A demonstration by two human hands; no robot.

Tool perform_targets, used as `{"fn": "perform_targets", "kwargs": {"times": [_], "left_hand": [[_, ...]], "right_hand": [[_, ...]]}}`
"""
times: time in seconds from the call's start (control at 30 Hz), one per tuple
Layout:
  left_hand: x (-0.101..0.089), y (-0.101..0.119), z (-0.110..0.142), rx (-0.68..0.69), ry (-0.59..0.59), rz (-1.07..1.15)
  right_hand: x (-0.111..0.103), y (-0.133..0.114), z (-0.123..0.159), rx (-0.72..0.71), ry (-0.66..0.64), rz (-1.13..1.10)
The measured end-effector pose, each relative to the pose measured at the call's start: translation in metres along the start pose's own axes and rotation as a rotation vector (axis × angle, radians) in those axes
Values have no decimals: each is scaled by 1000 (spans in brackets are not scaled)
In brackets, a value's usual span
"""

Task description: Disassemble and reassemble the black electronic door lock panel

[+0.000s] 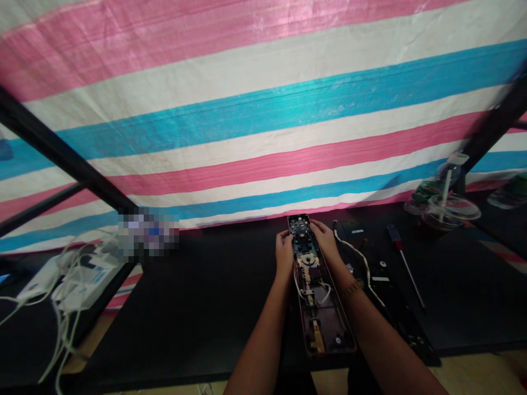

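A long, narrow electronic device casing (325, 315) lies open side up between my hands, its far end near the striped sheet. Inside it show a circuit board, a round metal part, white wires and a brass-coloured piece at the near end. My left hand (284, 253) is closed on its left edge near the far end. Opposite, my right hand (326, 241) grips the right edge, thumb by the circuit board. Just right of my right forearm lie a white cable (362, 257) and a long black panel (395, 307). Part of that panel is hidden by my arm.
A screwdriver (405, 263) rests on the black table (197, 307) at the right. Behind it stand a plastic cup with a straw (442, 211) and a bottle (428, 189). White power strips (88, 280) with tangled cords sit at the left, beside a gap between tables.
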State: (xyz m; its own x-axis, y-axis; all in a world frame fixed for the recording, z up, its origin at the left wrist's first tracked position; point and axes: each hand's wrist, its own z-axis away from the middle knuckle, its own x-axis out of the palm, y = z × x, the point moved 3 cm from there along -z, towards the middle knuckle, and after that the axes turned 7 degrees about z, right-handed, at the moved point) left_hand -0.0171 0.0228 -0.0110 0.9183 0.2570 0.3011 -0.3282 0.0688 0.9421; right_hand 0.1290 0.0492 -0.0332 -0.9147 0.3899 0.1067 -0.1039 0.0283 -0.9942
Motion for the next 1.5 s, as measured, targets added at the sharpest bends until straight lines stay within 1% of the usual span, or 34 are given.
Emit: {"fn": "perform_targets", "kwargs": {"times": [0.47, 0.7, 1.2, 1.5], "left_hand": [[0, 0, 0, 3, 10, -16], [0, 1, 1, 6, -5, -2], [4, 10, 10, 82, -67, 73], [3, 7, 8, 89, -74, 85]], "right_hand": [[0, -8, 5, -22, 6, 1], [0, -8, 6, -26, 11, -13], [2, -15, 8, -57, -22, -45], [1, -11, 7, -52, -42, -62]]}}
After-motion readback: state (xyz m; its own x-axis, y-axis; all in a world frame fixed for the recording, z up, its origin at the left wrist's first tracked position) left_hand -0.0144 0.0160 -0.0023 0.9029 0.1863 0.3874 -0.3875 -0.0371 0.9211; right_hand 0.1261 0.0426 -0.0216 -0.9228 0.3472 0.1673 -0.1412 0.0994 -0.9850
